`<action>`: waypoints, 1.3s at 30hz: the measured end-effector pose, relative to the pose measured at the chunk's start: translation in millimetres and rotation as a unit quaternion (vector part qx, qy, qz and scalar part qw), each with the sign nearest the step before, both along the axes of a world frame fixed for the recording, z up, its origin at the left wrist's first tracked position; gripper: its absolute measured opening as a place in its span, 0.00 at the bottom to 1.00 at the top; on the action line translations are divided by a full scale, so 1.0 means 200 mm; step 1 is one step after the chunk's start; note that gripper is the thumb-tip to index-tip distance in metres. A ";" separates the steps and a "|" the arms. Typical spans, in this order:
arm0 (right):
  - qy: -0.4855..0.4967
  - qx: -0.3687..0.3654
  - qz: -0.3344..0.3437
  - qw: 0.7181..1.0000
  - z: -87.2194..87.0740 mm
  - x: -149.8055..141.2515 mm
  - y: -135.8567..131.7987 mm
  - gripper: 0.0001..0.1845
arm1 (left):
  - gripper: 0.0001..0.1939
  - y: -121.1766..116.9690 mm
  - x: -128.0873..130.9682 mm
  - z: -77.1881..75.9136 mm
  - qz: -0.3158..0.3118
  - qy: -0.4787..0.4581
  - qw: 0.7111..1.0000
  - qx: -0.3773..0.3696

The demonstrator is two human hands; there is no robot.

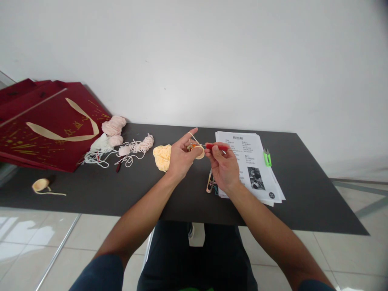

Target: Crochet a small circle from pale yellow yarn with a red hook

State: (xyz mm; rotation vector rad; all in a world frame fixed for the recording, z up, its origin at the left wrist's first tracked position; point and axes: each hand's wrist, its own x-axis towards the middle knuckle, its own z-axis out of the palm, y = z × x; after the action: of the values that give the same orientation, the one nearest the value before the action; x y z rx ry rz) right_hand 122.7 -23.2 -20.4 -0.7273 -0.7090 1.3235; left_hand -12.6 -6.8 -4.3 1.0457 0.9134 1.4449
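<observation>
Sleeves [98, 273]; R fingers [216, 150] w/ hook [223, 148]

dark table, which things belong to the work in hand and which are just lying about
In use: red-handled tool in right hand, yellow piece in left hand, probably yellow yarn ball, perhaps printed sheets.
Seemingly idle: maroon bags, pink yarn, green snips, cream piece.

Maroon bags [54, 121] left, pink yarn [113, 126] beside; green snips [267, 158] at printed sheets' [257, 153] edge.
</observation>
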 end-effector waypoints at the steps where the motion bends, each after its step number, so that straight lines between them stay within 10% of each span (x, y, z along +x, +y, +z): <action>1: -0.006 0.004 -0.001 1.000 0.00 0.00 0.00 0.10 | 0.36 0.00 0.00 0.00 -0.001 0.001 1.000 -0.001; 39: -0.105 0.167 -0.103 0.975 -0.02 0.06 0.00 0.09 | 0.21 -0.02 0.01 0.00 0.089 0.050 0.994 0.033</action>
State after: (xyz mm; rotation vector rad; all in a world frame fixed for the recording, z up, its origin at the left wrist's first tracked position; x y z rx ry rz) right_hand 135.1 -22.5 -23.5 -0.6520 -0.9721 0.9169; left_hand -10.3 -11.5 -4.3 1.1160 1.0582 1.5908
